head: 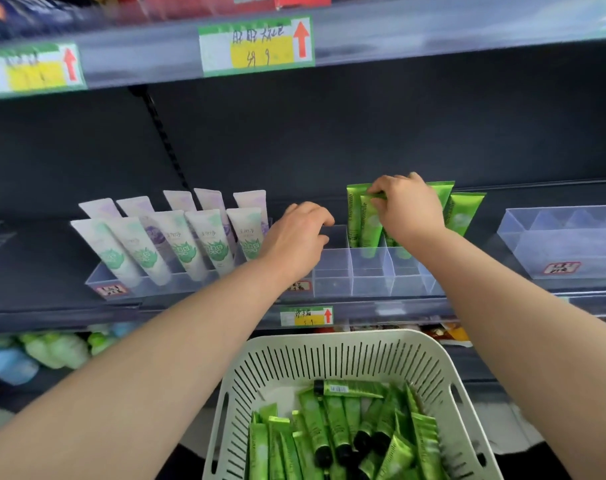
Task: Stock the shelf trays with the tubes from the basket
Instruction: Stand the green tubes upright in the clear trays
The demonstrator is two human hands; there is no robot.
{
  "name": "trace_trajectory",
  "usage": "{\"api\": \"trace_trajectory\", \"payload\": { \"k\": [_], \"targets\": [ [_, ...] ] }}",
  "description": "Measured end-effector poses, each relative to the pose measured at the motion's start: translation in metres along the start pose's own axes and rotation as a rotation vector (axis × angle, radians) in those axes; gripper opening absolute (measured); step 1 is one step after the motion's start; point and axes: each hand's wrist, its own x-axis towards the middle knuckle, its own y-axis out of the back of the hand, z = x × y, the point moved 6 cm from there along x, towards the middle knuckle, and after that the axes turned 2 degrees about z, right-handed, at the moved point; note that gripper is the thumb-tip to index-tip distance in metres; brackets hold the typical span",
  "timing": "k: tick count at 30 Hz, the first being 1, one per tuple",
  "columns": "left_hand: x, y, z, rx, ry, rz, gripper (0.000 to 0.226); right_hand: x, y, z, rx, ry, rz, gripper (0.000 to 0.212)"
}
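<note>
Barely begun, we judge: our right hand (410, 211) pinches a green tube (371, 225) standing in the tray (370, 271) under it, our left hand (296, 239) rests curled alongside, grip unclear, the basket (294, 362) below both well filled.

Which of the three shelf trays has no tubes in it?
The far-right tray: no tubes show in it, while the left tray holds white tubes and the middle tray green tubes.
</note>
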Motion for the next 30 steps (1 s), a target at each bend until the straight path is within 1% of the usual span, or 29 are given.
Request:
{"api": "trace_trajectory", "payload": {
  "k": [7,11,14,21,23,25,30],
  "targets": [
    [-0.007,-0.005,0.007,-0.047,0.031,-0.006,0.029,-0.002,0.006,-0.004,0.004,0.04,0.055,0.021],
    [-0.015,-0.006,0.013,-0.06,0.021,-0.001,0.028,-0.018,0.017,-0.003,-0.012,0.054,0.14,0.023],
    [-0.025,-0.009,0.019,-0.072,0.011,-0.007,0.027,-0.043,0.021,-0.002,0.0,0.056,0.189,0.023],
    [-0.078,-0.037,0.03,-0.191,0.006,-0.037,0.027,-0.139,-0.007,0.003,0.058,0.063,0.138,0.019],
    [-0.095,-0.051,0.031,-0.232,0.029,-0.056,0.025,-0.169,-0.026,0.01,0.042,0.052,0.068,0.018],
    [-0.113,-0.068,0.03,-0.254,0.061,-0.096,0.025,-0.197,-0.051,0.018,-0.01,0.022,-0.068,0.022],
    [-0.167,-0.123,0.019,-0.252,0.191,-0.258,0.025,-0.256,-0.11,0.037,-0.129,-0.041,-0.589,0.028]
  ]
}}
